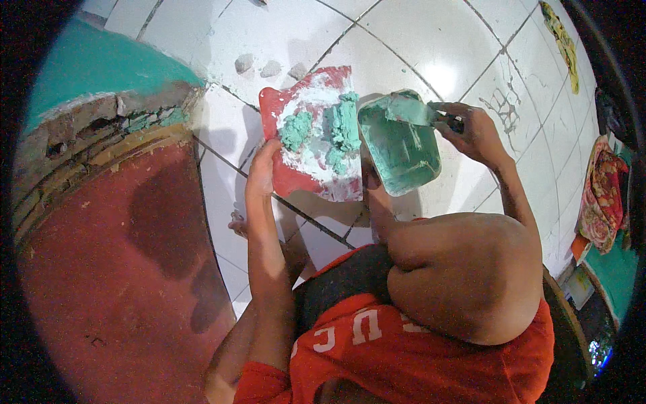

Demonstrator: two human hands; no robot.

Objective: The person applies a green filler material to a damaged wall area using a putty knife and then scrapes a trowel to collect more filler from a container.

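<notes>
My left hand [263,168] grips the left edge of a red sheet [293,182], its thumb lying over the top. White paste [311,161] is smeared across the sheet. Two lumps of green putty [345,128] rest on it, one of them taller and nearer the right edge. Beside the sheet stands a translucent tub [436,176], greenish inside. My right hand [475,133] is closed round the dark handle of a putty knife, whose green-smeared blade [406,111] lies over the tub's far rim. Whether the blade touches the rim, I cannot tell.
Several pale lumps [270,68] lie on the white tile floor beyond the sheet. At left rises a broken plaster edge [101,128] with a red surface [101,283] below it. A yellow cloth [562,47] lies far right, and a flowered red cloth [602,195] nearer.
</notes>
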